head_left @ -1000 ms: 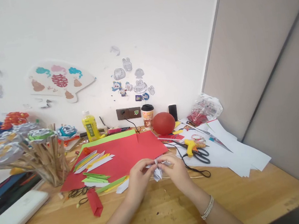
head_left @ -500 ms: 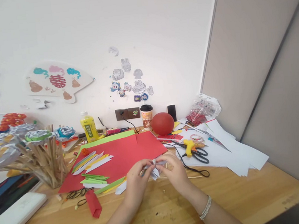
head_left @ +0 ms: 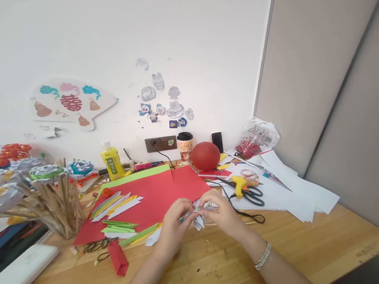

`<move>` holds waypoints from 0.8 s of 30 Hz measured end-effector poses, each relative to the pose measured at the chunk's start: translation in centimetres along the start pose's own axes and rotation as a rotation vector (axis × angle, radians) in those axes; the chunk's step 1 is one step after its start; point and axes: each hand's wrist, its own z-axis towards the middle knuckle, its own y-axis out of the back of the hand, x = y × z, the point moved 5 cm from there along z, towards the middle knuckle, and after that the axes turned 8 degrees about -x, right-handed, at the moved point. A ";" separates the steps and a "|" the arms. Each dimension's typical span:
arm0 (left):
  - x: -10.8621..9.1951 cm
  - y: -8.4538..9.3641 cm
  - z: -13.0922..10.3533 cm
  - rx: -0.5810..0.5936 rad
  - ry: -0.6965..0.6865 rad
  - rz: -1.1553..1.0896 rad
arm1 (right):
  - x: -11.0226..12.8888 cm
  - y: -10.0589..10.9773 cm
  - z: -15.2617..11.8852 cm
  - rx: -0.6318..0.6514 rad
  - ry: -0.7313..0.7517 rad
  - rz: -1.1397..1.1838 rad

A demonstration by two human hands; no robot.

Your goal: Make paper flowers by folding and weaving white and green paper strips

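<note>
Between my two hands is a folded white paper piece, with pointed flaps hanging below the fingers. My left hand pinches it from the left, thumb and fingertips together. From the right, my right hand grips it the same way, its fingertips nearly meeting the left ones. Much of the paper is hidden behind the fingers. To the left of my left hand lie folded green strips and white and yellow strips, partly on a red paper sheet.
At right, a yellow glue gun and black-handled scissors rest on white paper sheets. A red balloon, a paper cup and a yellow bottle stand behind. Paper flowers on sticks are at left.
Both hands stay on the white paper piece. The fingers have shifted, raised slightly with knuckles more bent, and the paper's flaps sit at a different angle. The view has moved slightly.
</note>
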 end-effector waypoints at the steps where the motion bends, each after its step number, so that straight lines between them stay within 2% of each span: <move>1: 0.1 -0.1 0.0 0.028 0.015 -0.005 | -0.1 0.0 0.0 0.022 -0.016 0.008; 6: 1.0 -0.4 0.1 0.086 0.142 -0.087 | -0.4 -0.1 -0.1 0.053 -0.132 0.044; 10: 1.2 -0.2 0.2 0.072 0.122 -0.077 | -0.8 -0.4 -0.3 0.049 -0.207 0.045; 20: 0.9 0.0 0.3 0.074 0.088 -0.064 | -0.9 -0.5 -0.3 0.043 -0.168 0.018; 24: 1.2 -0.2 0.4 0.086 0.137 -0.071 | -0.8 -0.5 -0.2 0.051 -0.167 0.001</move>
